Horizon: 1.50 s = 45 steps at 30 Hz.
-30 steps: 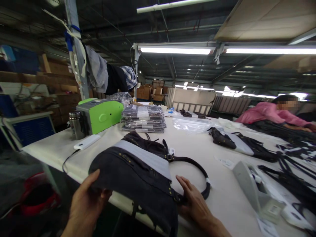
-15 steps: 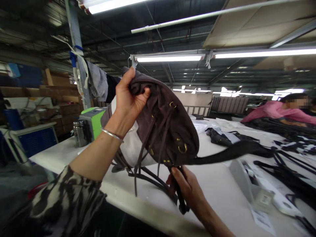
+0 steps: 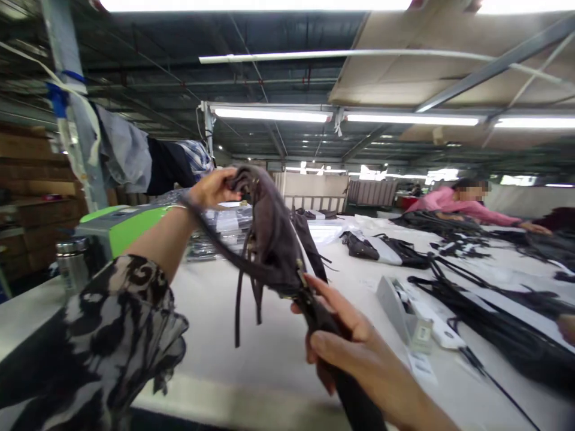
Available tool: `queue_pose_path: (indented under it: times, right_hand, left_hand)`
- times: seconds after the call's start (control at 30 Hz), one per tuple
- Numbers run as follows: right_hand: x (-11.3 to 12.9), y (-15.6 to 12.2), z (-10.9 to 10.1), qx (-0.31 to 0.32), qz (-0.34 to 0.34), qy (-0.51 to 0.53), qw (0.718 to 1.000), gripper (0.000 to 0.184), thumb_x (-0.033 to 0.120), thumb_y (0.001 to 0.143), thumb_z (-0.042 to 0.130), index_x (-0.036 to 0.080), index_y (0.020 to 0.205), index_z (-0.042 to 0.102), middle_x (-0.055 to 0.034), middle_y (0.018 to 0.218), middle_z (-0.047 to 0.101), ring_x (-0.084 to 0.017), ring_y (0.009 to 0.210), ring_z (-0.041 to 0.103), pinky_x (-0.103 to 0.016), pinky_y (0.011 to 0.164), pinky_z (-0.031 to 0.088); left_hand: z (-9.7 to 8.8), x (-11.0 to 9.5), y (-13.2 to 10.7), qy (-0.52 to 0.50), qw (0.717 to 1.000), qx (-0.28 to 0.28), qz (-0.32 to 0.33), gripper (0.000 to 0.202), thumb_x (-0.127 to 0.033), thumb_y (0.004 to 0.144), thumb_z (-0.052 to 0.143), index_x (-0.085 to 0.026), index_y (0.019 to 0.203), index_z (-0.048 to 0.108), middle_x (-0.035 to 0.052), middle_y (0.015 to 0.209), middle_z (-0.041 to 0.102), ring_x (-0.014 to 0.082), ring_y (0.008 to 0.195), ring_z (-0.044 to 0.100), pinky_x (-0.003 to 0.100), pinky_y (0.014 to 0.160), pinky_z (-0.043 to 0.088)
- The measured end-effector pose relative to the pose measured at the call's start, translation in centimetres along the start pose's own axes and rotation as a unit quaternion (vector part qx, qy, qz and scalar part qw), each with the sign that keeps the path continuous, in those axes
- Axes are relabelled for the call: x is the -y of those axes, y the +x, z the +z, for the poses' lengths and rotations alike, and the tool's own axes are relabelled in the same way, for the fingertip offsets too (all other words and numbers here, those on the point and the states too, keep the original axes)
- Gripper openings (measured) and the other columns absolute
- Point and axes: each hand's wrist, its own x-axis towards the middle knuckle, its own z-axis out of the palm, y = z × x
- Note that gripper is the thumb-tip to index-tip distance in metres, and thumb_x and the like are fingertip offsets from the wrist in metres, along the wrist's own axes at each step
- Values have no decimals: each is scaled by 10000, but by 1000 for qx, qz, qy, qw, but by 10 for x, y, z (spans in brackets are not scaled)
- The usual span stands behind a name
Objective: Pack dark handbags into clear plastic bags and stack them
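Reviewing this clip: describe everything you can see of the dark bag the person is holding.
The bag is dark brownish-black, soft and creased, seemingly fabric or soft leather. It is held up above the pale table, tilted and turned nearly edge-on to the camera. The left hand grasps its upper end; the right hand holds a wide strap at its lower end, near small metal fittings. Thin cords dangle below. Blur hides finer detail.

Here's the head camera, just behind the person's own left hand [image 3: 214,188] and right hand [image 3: 348,338], both close in, facing forward across the worktop [image 3: 202,341], wide enough to catch a strip light [image 3: 272,114] overhead and far-off partitions [image 3: 314,184].
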Motion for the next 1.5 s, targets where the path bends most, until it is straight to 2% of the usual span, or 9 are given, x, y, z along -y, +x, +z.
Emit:
queue_pose_path:
  times: [0.27, 0.43, 0.57, 0.67, 0.87, 1.07, 1.17, 1.3, 1.5]
  right_hand:
    - [-170, 41, 82, 83, 184, -145, 969, 775, 279, 678, 705, 175, 1414, 484, -85, 1043, 674, -223, 881, 626, -290, 694, 507]
    - [-194, 64, 117, 71, 118, -130, 982, 802, 305, 623, 764, 210, 1376, 503, -80, 1212, 618, -240, 1033, 593, -307, 803, 503]
    - [-196, 79, 125, 104, 108, -90, 984, 888, 328, 599, 815, 261, 1411, 462, -41, 1119, 664, -202, 909, 632, -269, 704, 518]
    - [-193, 73, 104, 139, 108, -74, 982, 776, 371, 643, 809, 250, 1362, 541, -42, 1067, 702, -195, 870, 664, -257, 693, 524]
    - [-158, 49, -18, -47, 79, -213, 973, 315, 425, 882, 579, 190, 1000, 752, -47, 856, 751, -180, 775, 681, -266, 706, 517]
    - [-148, 92, -125, -285, 30, -465, 838, 385, 454, 857, 564, 157, 1082, 659, -114, 1044, 701, -253, 933, 653, -369, 853, 490]
    - [-160, 129, -138, -301, 90, -503, 805, 485, 498, 808, 621, 119, 1110, 606, -124, 973, 689, -271, 885, 645, -376, 799, 481]
    - [-176, 155, -137, -257, 143, -445, 846, 416, 302, 787, 636, 129, 1160, 569, -46, 843, 690, -217, 814, 656, -302, 737, 466]
    - [-184, 143, -133, -271, 130, -511, 806, 556, 352, 797, 639, 113, 1281, 507, -125, 1103, 672, -255, 987, 652, -322, 841, 470]
  left_hand:
    - [-58, 144, -74, 427, 896, 23, -124, 252, 35, 732, 576, -161, 603, 485, -94, 481, 358, 99, 556, 465, 214, 767, 478]
    - [-65, 198, -86, 549, 831, 16, -86, 204, 18, 740, 473, -184, 715, 491, 3, 716, 427, 263, 961, 514, 559, 1036, 315]
    - [-56, 217, -46, 630, 776, 26, -17, 271, -14, 731, 465, -164, 932, 567, 107, 956, 515, 344, 1127, 440, 569, 1025, 327]
    - [-42, 242, -16, 660, 748, 28, 64, 322, -75, 801, 449, -139, 1085, 586, 152, 1087, 524, 334, 1157, 435, 501, 1028, 357]
    - [-29, 330, -5, 545, 836, -39, -42, 350, -102, 803, 495, -156, 1141, 567, 107, 1189, 572, 255, 1192, 477, 406, 1059, 370]
    - [-45, 389, -11, 513, 837, -103, -156, 409, -193, 805, 563, -112, 1203, 513, 153, 1226, 601, 255, 1192, 547, 364, 1015, 429]
    - [-52, 391, -12, 512, 827, -131, -191, 533, -355, 822, 613, -107, 1268, 459, 190, 1270, 596, 290, 1194, 566, 386, 976, 457]
    - [-55, 371, -22, 530, 802, -169, -219, 630, -565, 834, 557, -109, 1257, 457, 212, 1244, 610, 331, 1159, 593, 418, 924, 472]
    - [-42, 327, -63, 646, 729, -22, -224, 584, -702, 831, 465, -165, 1027, 580, 161, 1053, 679, 345, 1006, 638, 410, 802, 483]
